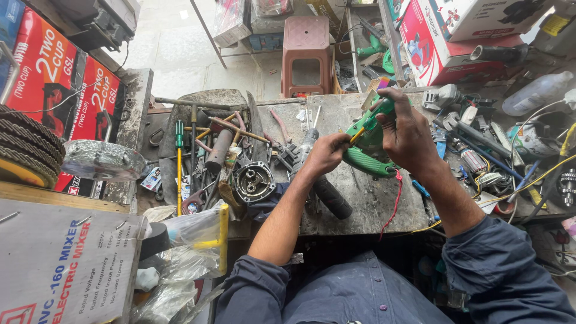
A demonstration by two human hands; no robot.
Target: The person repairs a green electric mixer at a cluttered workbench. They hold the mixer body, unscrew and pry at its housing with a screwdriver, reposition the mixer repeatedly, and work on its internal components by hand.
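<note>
The right hand [410,133] is clamped over the top of a green power-tool housing [367,150], which rests on the grey workbench [366,207] near its middle. The left hand [327,153] is closed around a yellow-handled screwdriver [356,136], the tip set against the housing's side. A red cord [394,201] hangs from the housing over the bench edge. A black cylindrical grip [332,195] lies just beside the left wrist. A round metal gear case [254,181] sits left of it, next to a pile of hand tools [207,144].
</note>
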